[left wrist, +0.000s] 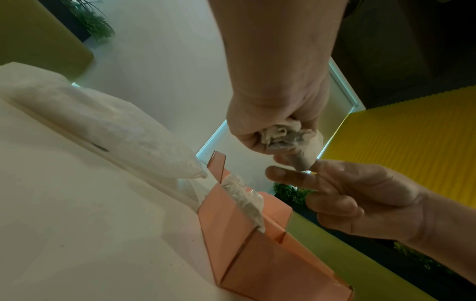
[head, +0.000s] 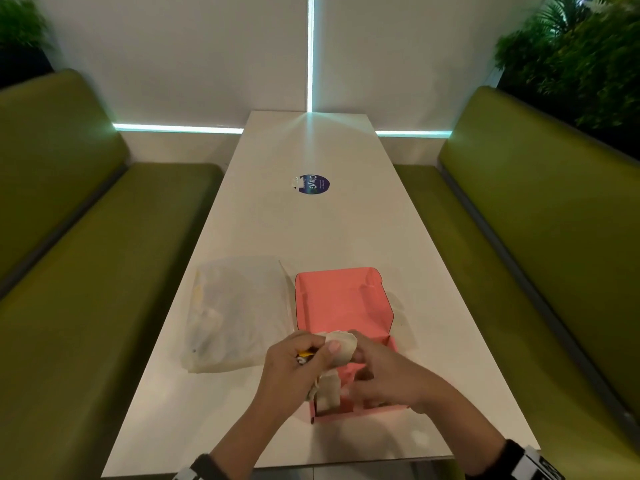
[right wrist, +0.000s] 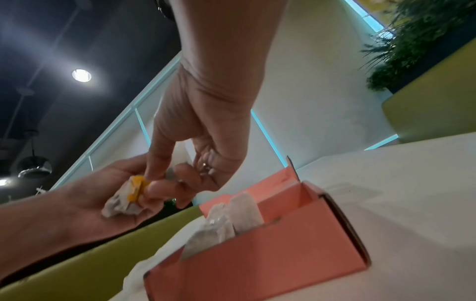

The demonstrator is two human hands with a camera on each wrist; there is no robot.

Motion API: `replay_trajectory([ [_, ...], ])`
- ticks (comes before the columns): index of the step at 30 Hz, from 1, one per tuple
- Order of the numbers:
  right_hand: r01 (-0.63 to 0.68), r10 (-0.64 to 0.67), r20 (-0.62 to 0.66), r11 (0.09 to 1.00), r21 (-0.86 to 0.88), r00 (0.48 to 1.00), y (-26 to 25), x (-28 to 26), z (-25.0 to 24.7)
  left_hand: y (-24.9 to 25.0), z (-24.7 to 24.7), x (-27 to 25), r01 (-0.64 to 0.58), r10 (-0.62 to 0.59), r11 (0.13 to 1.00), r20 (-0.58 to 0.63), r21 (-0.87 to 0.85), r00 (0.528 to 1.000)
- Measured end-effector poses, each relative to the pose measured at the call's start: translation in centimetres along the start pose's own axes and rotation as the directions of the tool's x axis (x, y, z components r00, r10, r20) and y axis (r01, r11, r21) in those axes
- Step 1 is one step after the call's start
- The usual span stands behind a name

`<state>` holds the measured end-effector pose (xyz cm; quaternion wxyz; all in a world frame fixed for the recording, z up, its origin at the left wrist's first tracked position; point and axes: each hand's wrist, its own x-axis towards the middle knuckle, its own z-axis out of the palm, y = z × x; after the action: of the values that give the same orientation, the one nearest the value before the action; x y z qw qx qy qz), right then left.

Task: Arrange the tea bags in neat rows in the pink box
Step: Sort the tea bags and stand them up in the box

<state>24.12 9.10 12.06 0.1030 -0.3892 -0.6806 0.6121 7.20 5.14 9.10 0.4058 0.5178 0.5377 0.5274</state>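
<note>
Both hands meet just above the near left part of the one pink box [head: 341, 299], which stands open on the white table [head: 311, 230], its lid raised at the far side. The left hand [head: 294, 367] is curled round a crumpled bunch of tea bags [left wrist: 285, 138]; how many are in the bunch cannot be told, and yellow tags [right wrist: 137, 188] show among them. The right hand [head: 384, 370] has its thumb and forefinger narrowed onto that same bunch, pinching at it, while its other fingers are loosely bent.

Inside the box, at its near left end, at least two tea bags [right wrist: 231, 215] stand on edge side by side, leaning a little above the wall; the rest of the inside shows bare pink.

One pale plastic bag [head: 235, 313] lies flat on the table just left of the box. One round blue sticker [head: 313, 184] sits farther along the table. Two green benches [head: 86, 237] flank it, left and right.
</note>
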Motion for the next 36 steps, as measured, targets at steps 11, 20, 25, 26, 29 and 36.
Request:
replay_trajectory([
  [11, -0.082, 0.079, -0.033, 0.992, -0.1, 0.996, 0.8, 0.8, 2.0, 0.2, -0.6, 0.0, 0.033, -0.042, 0.995, -0.104, -0.095, 0.994],
  [20, 0.06, -0.032, -0.367, 0.996, 0.065, 0.93, 0.0, 0.6, 1.6, 1.1, -1.1, 0.0, 0.15, -0.175, 0.959, -0.089, -0.239, 0.981],
  [25, 0.234, -0.174, -0.471, 0.97, 0.071, 0.865, -0.9, 0.9, 1.7, 1.3, -1.0, -0.1, 0.137, -0.154, 0.96, -0.054, -0.243, 0.987],
  [26, 0.248, -0.177, -0.508, 0.966, 0.075, 0.843, -1.1, 1.0, 1.8, 1.3, -1.0, -0.1, 0.139, -0.157, 0.96, -0.058, -0.242, 0.986],
  [29, 0.277, -0.173, -0.54, 0.954, 0.117, 0.824, -1.4, 0.8, 1.6, 1.4, -1.1, -0.1, 0.139, -0.164, 0.959, -0.084, -0.249, 0.983],
  [36, 0.314, -0.156, -0.485, 0.912, 0.263, 0.86, -2.1, -0.1, 0.6, 1.4, -1.5, 0.0, 0.175, -0.206, 0.949, -0.097, -0.264, 0.974],
])
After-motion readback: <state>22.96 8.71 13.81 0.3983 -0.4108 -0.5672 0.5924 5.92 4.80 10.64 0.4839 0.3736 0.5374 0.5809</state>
